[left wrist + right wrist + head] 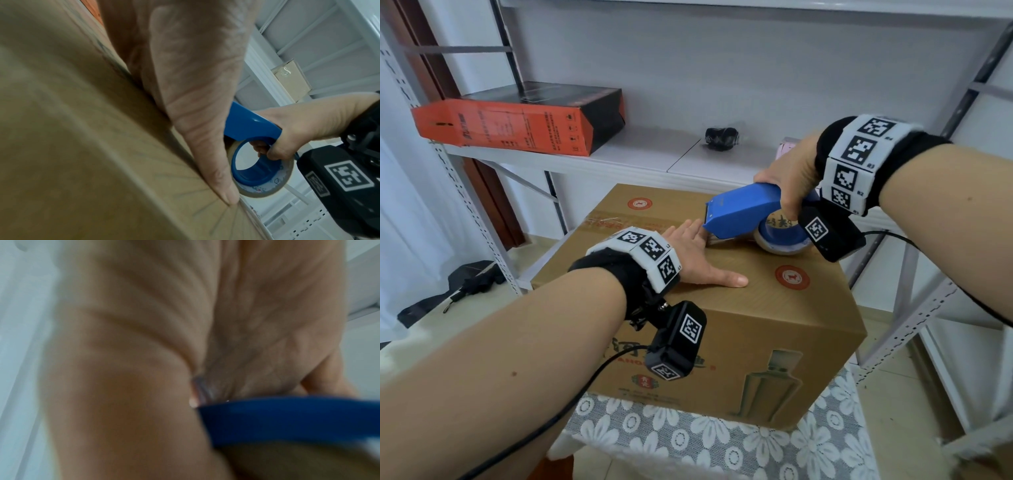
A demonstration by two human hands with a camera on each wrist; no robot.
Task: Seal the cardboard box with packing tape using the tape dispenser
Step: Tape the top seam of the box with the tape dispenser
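Taping step under way. Right hand (pixel 786 178) wrapped round handle of tape dispenser (pixel 743 212), nose down on top of box (pixel 753 274). Left hand (pixel 698 255) flat, fingers straight, pressing lid just ahead of nose. Next, likely: draw dispenser along seam with steady pressure, left hand bracing.

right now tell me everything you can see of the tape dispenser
The tape dispenser is blue, plastic by its look, with a flat hood that narrows to a cutting edge and a round hub that carries a roll of clear tape. It lies low over the top of the box, cutting edge toward the left hand, roll resting at the box's right edge. The right hand grips its handle, fingers curled through the hub. The left hand lies flat on the box, fingertips right at the cutting edge.
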